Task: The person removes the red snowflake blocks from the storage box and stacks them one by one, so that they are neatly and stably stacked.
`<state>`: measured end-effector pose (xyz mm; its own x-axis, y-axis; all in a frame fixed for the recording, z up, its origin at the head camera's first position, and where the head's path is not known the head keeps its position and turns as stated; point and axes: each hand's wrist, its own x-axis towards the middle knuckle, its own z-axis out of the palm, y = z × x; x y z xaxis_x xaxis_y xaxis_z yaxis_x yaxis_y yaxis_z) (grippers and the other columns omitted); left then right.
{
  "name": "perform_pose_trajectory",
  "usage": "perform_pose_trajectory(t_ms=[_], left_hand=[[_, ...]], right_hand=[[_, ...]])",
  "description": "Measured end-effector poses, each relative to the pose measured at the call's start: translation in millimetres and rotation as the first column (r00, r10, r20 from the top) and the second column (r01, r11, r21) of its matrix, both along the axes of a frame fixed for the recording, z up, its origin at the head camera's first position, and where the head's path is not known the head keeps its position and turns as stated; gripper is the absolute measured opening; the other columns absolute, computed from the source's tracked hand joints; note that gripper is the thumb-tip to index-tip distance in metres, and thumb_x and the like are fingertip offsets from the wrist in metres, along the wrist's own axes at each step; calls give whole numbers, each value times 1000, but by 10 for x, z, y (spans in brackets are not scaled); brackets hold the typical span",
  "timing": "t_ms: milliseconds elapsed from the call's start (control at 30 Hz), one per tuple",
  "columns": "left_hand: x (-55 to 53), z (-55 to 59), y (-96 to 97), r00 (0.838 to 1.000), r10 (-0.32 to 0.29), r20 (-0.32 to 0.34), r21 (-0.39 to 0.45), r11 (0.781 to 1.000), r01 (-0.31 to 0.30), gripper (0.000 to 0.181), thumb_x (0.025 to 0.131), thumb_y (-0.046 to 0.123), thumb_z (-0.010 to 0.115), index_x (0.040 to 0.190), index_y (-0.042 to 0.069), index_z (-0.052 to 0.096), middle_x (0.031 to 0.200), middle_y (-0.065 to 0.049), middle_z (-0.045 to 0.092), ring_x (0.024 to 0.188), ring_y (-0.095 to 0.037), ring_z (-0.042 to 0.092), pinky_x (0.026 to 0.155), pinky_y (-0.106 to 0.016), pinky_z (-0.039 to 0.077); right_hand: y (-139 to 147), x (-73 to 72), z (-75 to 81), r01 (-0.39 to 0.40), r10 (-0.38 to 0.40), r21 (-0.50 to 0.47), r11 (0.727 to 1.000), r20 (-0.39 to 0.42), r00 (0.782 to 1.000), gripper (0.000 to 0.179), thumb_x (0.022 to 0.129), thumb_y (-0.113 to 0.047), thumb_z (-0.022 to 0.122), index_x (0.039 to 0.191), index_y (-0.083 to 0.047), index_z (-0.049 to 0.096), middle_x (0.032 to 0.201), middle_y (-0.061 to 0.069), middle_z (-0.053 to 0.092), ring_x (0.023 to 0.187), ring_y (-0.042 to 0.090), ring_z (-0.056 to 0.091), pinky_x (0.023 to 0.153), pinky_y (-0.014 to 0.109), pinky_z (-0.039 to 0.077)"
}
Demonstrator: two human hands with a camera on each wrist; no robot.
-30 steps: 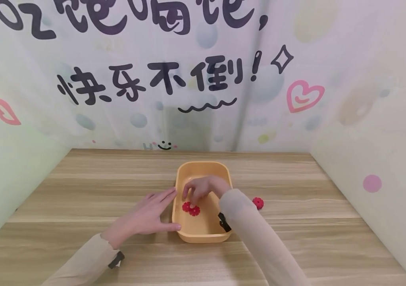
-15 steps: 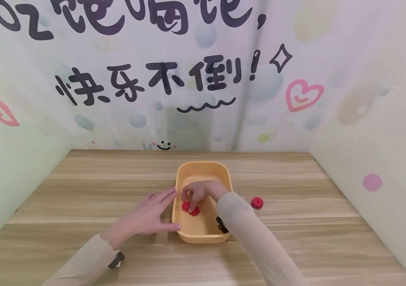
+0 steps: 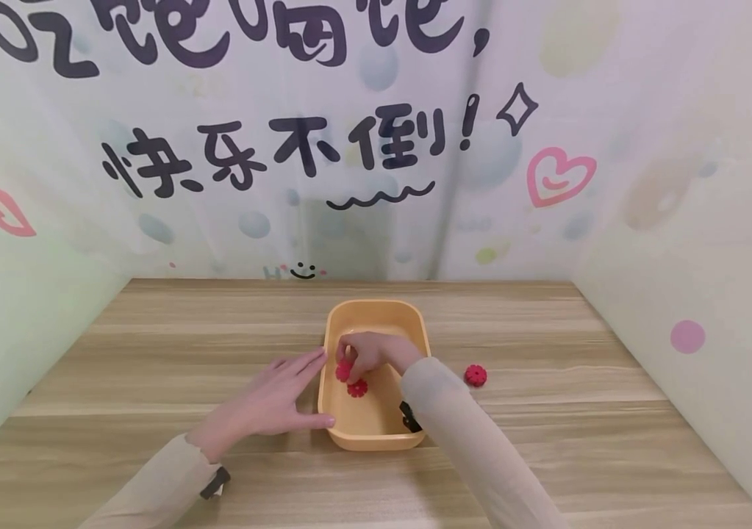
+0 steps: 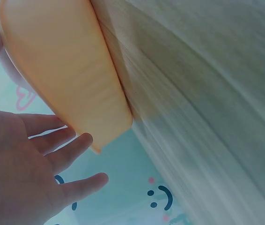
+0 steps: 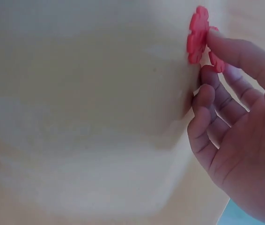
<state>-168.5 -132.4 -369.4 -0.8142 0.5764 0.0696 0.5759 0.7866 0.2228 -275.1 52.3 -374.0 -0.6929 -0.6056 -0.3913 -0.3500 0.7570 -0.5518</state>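
My right hand (image 3: 376, 351) reaches into a yellow-orange plastic bin (image 3: 377, 441). Thumb and fingers pinch a red flower-shaped plastic disc (image 3: 343, 371), tilted up near the bin's left wall; in the right wrist view this held disc (image 5: 217, 62) is partly hidden behind the thumb. A second red disc (image 3: 357, 388) lies on the bin floor right below it. Outside the bin, my left hand (image 3: 276, 397) is spread beside the left wall, its fingertips and thumb at the rim. In the left wrist view, the straight fingers (image 4: 71, 152) lie along the bin's side.
Several red discs (image 3: 475, 375) sit in a small stack on the wooden table (image 3: 548, 441), right of the bin. A printed curtain (image 3: 217, 220) hangs behind the table, and pale walls (image 3: 693, 257) stand at both sides.
My right hand has closed its fingertips on one red disc and lifted it slightly off the other, which stays on the bin floor. My left hand keeps its place at the rim.
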Motion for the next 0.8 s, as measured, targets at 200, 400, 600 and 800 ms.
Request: perform_pose_trajectory(t_ms=[200,400,600,800], left_hand=[[2,4,9,1000,9,14,4,1000,-9,96,71,71,45,138,4,28,142,-7,24,125,-23,27,97,-50,22],[-8,-10,8,1000,1,-9,-4,1000,-2,96,72,71,44,137,3,29,142,-7,24,124,-23,28,96,-50,23],[-14,-19,-2,1000,-9,-28,-2,1000,9,94,72,68,48,137,3,30,142,-8,25,124,-24,30,95,-50,24],[-6,-9,1,999,-13,-31,0,1000,13,92,73,65,52,136,2,30,141,-9,26,123,-25,30,95,-51,25]], right_hand=[[16,1,11,-29,30,-12,1000,39,999,31,73,-7,71,98,-14,54,86,2,54,74,14,52,65,22,45],[18,0,18,-43,43,-1,999,45,998,28,73,-7,70,96,-15,56,85,3,54,74,14,51,65,22,45],[17,6,22,-41,41,1,999,33,999,28,74,-8,71,96,-14,56,85,2,53,74,14,51,65,21,45],[21,16,13,-40,40,-5,999,-2,999,24,76,-12,70,96,-13,57,85,0,55,73,13,53,66,21,45]])
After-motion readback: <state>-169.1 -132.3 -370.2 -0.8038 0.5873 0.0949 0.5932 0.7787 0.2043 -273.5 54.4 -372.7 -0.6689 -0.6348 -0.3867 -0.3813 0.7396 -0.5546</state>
